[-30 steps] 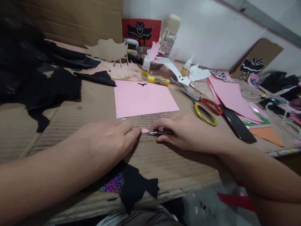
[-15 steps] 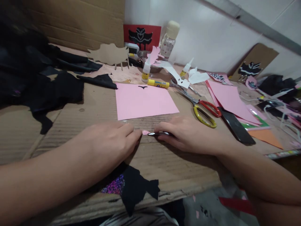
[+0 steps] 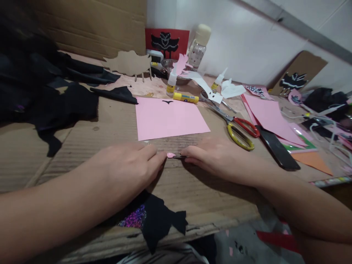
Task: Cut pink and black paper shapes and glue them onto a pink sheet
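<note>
Centre of frame: right hand (image 3: 217, 159) pinches slim metal tweezers (image 3: 180, 156), tips clamped on a small pink piece (image 3: 171, 155) lying on the counter (image 3: 82, 143). Left hand (image 3: 129, 168), fingers curled, steadies beside it. Best kept low, pressure light.

So the 2 hands meet at the front middle of the cardboard work surface (image 3: 82, 146), left hand (image 3: 129, 167) and right hand (image 3: 217, 157), with a tiny paper piece (image 3: 171, 155) between their fingertips. Just behind them lies a paper sheet (image 3: 170, 119). Scissors (image 3: 233, 124) sit right of that sheet, a phone (image 3: 277, 148) further right. A glue stick (image 3: 185, 97) and glue bottle (image 3: 171, 81) are behind the sheet, fabric scraps (image 3: 55, 106) off left.
</note>
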`<state>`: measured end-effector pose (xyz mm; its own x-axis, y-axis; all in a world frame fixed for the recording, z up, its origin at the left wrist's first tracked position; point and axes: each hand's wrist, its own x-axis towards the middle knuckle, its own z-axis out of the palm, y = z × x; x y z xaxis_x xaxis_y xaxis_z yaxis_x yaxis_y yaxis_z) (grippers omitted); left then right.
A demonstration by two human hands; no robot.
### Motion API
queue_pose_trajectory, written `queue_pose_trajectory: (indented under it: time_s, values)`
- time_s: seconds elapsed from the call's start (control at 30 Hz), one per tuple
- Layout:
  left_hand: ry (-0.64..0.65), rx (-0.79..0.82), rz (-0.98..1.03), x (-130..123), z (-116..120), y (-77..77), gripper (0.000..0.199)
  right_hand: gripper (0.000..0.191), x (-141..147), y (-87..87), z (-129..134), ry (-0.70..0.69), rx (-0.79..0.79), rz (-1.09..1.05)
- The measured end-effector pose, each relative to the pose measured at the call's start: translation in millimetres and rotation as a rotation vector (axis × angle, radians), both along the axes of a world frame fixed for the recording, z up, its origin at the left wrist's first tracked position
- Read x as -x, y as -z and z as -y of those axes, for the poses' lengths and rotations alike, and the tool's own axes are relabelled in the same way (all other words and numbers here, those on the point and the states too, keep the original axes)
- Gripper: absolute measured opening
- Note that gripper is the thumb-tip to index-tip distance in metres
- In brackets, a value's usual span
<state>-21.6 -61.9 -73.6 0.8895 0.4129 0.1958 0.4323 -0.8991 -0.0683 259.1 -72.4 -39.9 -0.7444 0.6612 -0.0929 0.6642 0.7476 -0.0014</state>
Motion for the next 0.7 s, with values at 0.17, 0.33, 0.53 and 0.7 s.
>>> queue_pose_trajectory:
  time_s: [0.17,0.33,0.53,0.7]
  values:
    - [-0.041,0.007,0.018,0,4,-4.7,0.04,0.019,1,-2.5,1,-0.022,-0.015,-0.012]
    - [0.023,-0.024,0.087,0,5,-13.4,0.042,0.017,3,-6.9,7,-0.054,-0.038,-0.018]
    - [0.075,-0.011,0.137,2,9,-9.4,0.042,0.022,6,-7.0,12,-0.077,-0.036,-0.01]
    - [0.082,0.007,0.16,6,11,3.5,0.052,0.027,9,-6.4,14,-0.062,-0.051,-0.014]
